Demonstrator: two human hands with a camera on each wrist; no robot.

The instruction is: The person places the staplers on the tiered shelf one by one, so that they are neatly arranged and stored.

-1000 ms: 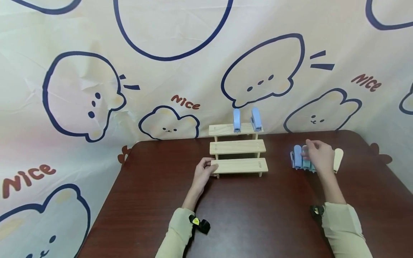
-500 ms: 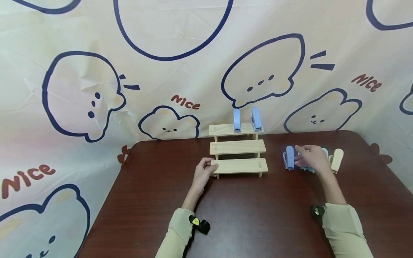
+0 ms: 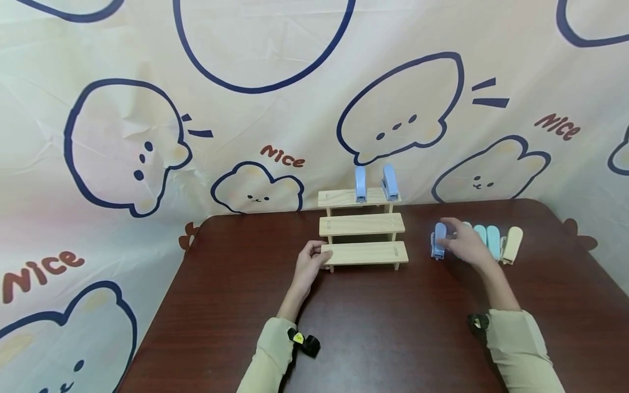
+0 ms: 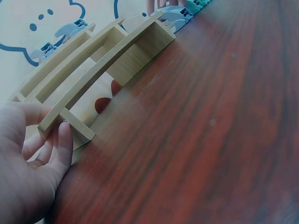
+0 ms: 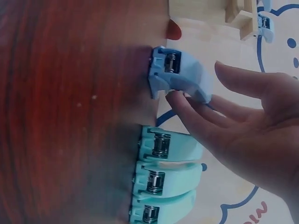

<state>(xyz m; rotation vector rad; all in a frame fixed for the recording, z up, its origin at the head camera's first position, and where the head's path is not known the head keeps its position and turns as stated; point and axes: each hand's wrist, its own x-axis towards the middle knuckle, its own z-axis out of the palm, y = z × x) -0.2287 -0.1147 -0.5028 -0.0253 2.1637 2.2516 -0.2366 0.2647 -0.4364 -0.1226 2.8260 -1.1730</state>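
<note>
My left hand (image 3: pixel 308 265) grips the left end of the bottom shelf of a three-step wooden rack (image 3: pixel 363 252); in the left wrist view the thumb and fingers pinch that corner. My right hand (image 3: pixel 467 245) is at a blue stapler (image 3: pixel 439 240) standing on the table. In the right wrist view its fingertips touch one side of the blue stapler (image 5: pixel 187 74), while the thumb stands apart from it. Several turquoise staplers (image 3: pixel 493 243) stand close together to its right, partly hidden by the hand. A cream stapler (image 3: pixel 512 245) ends the row.
Two light-blue staplers, one nearer the middle (image 3: pixel 361 184) and one at the right (image 3: pixel 390 182), stand on the rack's top shelf. The dark wooden table (image 3: pixel 393 327) reaches back to a printed cloth (image 3: pixel 314 120).
The blue stapler has shifted left, away from the turquoise ones. My right hand has moved left to it, showing more of the turquoise staplers. My left hand stays on the rack.
</note>
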